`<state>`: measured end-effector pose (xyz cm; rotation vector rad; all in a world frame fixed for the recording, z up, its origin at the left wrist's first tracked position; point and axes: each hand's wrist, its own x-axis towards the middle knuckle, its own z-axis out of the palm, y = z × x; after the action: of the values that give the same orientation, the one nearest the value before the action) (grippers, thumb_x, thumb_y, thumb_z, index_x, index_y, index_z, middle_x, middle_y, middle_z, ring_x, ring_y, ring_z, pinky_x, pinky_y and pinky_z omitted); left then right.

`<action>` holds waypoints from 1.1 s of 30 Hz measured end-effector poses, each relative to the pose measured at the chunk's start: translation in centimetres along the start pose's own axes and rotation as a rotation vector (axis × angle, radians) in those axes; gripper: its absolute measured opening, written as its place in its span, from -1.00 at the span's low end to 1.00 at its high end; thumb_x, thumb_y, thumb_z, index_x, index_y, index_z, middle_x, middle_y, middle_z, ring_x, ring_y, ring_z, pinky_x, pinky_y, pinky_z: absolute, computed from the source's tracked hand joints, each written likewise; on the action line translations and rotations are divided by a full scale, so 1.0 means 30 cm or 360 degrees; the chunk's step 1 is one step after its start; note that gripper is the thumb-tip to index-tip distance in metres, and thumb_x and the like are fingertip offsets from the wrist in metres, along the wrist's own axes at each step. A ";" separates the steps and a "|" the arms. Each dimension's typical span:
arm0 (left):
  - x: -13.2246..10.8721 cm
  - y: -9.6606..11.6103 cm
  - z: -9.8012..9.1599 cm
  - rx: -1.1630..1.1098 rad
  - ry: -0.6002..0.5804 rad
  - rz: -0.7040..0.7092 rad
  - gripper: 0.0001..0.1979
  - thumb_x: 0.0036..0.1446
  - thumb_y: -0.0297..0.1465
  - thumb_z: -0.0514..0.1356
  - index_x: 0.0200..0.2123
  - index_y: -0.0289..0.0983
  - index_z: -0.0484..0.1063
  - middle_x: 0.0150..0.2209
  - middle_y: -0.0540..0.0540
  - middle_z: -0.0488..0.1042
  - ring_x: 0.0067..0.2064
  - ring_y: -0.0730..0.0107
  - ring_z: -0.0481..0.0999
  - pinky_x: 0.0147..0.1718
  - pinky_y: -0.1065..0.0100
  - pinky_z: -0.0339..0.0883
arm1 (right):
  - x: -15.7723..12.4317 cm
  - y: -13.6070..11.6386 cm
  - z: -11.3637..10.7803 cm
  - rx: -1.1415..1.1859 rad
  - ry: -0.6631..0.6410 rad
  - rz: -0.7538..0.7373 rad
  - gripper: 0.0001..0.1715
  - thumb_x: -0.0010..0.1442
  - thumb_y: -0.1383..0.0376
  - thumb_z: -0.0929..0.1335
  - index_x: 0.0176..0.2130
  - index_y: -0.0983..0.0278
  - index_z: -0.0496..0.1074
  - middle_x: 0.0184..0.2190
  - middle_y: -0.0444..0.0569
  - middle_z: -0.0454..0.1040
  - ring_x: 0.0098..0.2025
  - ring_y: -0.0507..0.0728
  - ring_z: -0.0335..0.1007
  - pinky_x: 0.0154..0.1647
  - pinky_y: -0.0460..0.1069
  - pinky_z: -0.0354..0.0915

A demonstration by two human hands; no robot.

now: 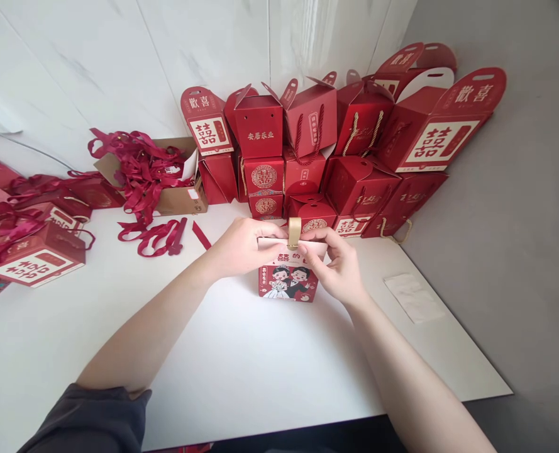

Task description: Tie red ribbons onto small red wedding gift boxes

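A small red and white gift box (286,283) with a cartoon bride and groom on its front stands upright on the white table (260,365). A gold strap handle (295,231) loops up from the middle of its top edge. My left hand (248,248) pinches the left part of that top edge, thumb in front and fingers behind. On the right part, my right hand (336,261) grips in the same way, its thumb close to the strap's base. Some of my fingertips are hidden behind the box's top.
Stacked red gift boxes (263,135) line the wall behind. A cardboard carton (194,198) overflows with dark red ribbons (147,167); loose ribbon (154,238) lies before it. More red boxes (48,248) sit at left. A white tissue (414,297) lies at right.
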<state>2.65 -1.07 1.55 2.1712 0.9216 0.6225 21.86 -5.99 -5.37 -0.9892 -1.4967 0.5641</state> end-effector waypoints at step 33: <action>0.007 0.008 0.025 0.0234 0.0110 0.0038 -0.77 0.13 -0.27 0.24 -0.47 -0.28 0.56 -0.52 0.03 0.54 -0.46 0.49 0.45 -0.46 0.47 0.23 | 0.005 0.012 0.010 0.0638 -0.0232 0.0402 -0.75 0.21 0.14 0.41 -0.17 0.18 0.33 -0.45 -0.19 0.26 -0.52 0.01 0.12 -0.54 -0.10 0.10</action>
<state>3.38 -1.35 1.28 2.3063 1.0074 0.6635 21.68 -5.60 -5.64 -0.8366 -1.3201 1.0913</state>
